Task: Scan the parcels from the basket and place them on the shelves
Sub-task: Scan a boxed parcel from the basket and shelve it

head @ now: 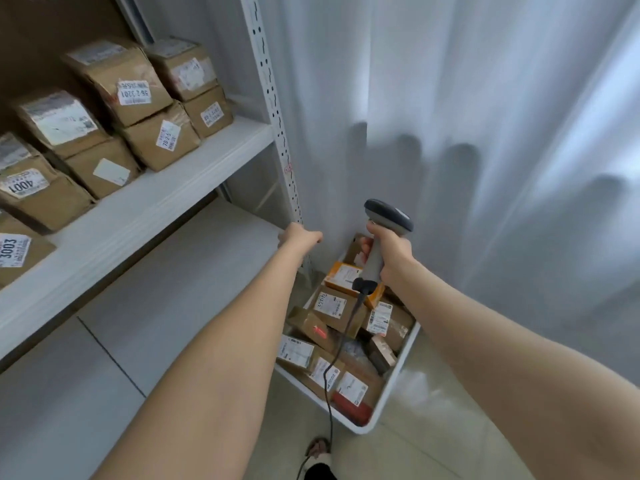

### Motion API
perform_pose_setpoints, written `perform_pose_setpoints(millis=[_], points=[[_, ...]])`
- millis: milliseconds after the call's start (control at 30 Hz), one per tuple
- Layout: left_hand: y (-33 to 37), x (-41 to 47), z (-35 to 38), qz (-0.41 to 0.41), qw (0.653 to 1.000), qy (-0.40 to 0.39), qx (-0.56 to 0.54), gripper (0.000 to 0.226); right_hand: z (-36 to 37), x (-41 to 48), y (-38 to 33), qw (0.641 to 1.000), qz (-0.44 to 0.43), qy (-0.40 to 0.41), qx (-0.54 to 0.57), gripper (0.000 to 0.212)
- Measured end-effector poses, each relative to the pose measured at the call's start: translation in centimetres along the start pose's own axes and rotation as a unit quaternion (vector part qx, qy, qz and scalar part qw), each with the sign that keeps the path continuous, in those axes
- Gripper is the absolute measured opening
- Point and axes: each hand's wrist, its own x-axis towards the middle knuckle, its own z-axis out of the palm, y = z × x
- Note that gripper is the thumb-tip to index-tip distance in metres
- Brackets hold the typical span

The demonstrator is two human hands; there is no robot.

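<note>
A white basket (403, 367) on the floor holds several brown cardboard parcels (332, 310) with white labels, plus an orange one (341, 277). My right hand (389, 254) grips the grey handle of a barcode scanner (388, 216) above the basket's far end; its dark cable (334, 362) trails down over the parcels. My left hand (299, 237) reaches out over the lower shelf's corner beside the shelf post, fingers curled down and away from view; nothing shows in it.
A white metal shelving unit stands at left; its upper shelf (166, 199) carries several labelled brown parcels (117, 81). The lower shelf (194, 265) is bare white. The perforated post (273, 109) rises beside a white curtain (485, 133). A foot (318, 455) shows below.
</note>
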Motion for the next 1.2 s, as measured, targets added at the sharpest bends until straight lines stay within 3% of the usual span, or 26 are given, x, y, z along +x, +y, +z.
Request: perform_pose_setpoints(millis=[333,433,567,767,967,1200], points=[[-11.4,4.3,9.9,-0.093,0.993,-0.059,0.052,0.064,-6.5,8.8,10.3,0.994,0.076,0.074,-0.003,0.016],[-15.6,7.2,12.1,-0.121,0.989,-0.044,0.068,0.065,-6.8,12.4,14.6,0.993,0.096,0.072,-0.012,0.024],[-21.2,11.5,14.6,-0.149,0.987,-0.017,0.049,0.071,-7.1,16.6,19.8,0.992,0.115,0.055,-0.021,0.012],[-28.5,19.0,19.1,-0.191,0.981,0.029,0.032,0.086,-8.0,23.8,26.9,0.991,0.124,0.037,-0.036,0.012],[-32.1,23.7,22.3,-0.213,0.975,0.055,0.003,0.098,-8.9,29.5,32.3,0.993,0.105,0.011,-0.054,0.012],[-33.5,27.5,24.1,-0.2,0.978,0.039,0.035,0.079,-9.3,32.8,34.4,0.995,0.088,-0.014,-0.053,0.009]])
